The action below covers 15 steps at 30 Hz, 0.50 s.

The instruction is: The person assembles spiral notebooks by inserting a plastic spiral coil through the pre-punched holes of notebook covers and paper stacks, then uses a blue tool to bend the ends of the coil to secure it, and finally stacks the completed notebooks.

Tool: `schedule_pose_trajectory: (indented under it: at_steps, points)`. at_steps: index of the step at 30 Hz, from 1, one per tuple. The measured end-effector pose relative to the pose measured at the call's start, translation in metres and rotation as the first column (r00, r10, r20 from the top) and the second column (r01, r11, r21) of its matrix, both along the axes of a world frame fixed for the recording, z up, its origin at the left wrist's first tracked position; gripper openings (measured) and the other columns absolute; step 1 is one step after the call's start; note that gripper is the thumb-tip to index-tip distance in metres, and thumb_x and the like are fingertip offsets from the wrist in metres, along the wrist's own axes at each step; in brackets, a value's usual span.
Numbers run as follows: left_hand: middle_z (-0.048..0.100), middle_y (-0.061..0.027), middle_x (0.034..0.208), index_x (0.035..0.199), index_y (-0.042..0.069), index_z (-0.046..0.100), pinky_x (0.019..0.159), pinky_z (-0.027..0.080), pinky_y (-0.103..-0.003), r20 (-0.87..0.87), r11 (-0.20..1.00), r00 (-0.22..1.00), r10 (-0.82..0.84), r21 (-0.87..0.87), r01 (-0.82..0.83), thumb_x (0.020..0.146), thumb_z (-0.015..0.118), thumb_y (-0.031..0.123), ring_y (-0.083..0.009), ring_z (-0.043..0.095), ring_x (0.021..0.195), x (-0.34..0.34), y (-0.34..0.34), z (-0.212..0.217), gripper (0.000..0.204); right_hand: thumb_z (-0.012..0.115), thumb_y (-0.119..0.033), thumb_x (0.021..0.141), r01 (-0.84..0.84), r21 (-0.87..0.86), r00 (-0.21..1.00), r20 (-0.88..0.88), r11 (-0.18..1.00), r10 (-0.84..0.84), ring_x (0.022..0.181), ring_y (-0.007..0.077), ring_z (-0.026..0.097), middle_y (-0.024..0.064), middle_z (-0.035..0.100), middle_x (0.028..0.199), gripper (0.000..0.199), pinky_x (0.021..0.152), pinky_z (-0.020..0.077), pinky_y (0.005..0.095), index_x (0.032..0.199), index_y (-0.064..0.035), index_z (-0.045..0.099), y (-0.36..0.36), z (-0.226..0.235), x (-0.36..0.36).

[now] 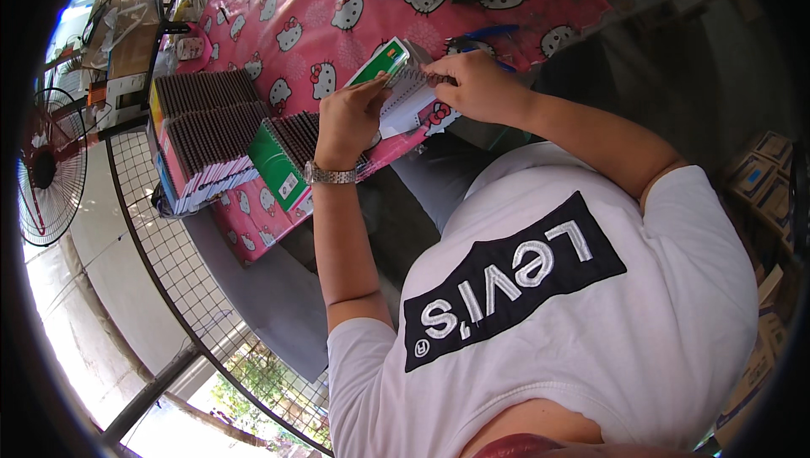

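Note:
Ahead of me, at the edge of the table, is a notebook (411,102) with white punched pages and a green cover. My left hand (350,118), with a metal watch (331,174) on its wrist, is closed on the near left part, its fingers along the punched edge. My right hand (483,87) pinches a dark spiral coil (412,76) at the far right end of the row of holes. The coil lies along that edge; how far it is threaded I cannot tell. Beside my left hand lies a row of green-covered spiral notebooks (278,163).
Larger stacks of spiral notebooks (207,125) stand left on the pink patterned tablecloth (283,57). A blue-handled tool (491,31) lies beyond my right hand. A standing fan (51,167) and wire mesh (169,247) are at left. Cardboard boxes (764,175) sit at far right.

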State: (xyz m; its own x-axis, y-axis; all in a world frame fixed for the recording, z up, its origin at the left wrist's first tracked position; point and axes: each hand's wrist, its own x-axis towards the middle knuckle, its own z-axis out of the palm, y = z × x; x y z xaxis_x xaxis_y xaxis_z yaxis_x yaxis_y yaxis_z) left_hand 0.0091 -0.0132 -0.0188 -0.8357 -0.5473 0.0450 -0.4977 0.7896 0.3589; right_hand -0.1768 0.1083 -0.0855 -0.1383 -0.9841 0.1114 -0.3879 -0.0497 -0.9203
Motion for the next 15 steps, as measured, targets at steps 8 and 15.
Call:
schedule_pose_trajectory:
  at_steps: [8, 15]
  points:
    - [0.070, -0.0144, 0.088, 0.103, 0.013, 0.074, 0.064, 0.054, -0.039, 0.008, 0.999, 1.000, 0.007, -0.048, -0.007, 0.086, 0.067, 0.017, -0.0318, 0.068, 0.076, -0.002, 0.002, -0.001, 0.019, 0.056, -0.003, 0.088, -0.035, 0.228, 0.862, 0.500, 0.973, -0.086, 0.066, 0.0050, 0.056, 0.0082, 0.071, 0.096, 0.040, 0.059, 0.0466, 0.0229, 0.127, 0.0018, 0.061, 0.000, 0.006, 0.001]
    - [0.069, -0.0146, 0.079, 0.099, 0.009, 0.072, 0.060, 0.052, -0.042, -0.002, 0.997, 1.000, 0.012, -0.077, -0.012, 0.090, 0.062, 0.018, -0.0336, 0.067, 0.071, -0.004, 0.004, -0.001, 0.016, 0.057, -0.005, 0.087, 0.025, 0.179, 0.914, 0.395, 0.983, -0.095, 0.063, 0.0070, 0.053, 0.0115, 0.070, 0.095, 0.042, 0.058, 0.0462, 0.0255, 0.129, 0.0007, 0.060, -0.001, -0.002, 0.005]
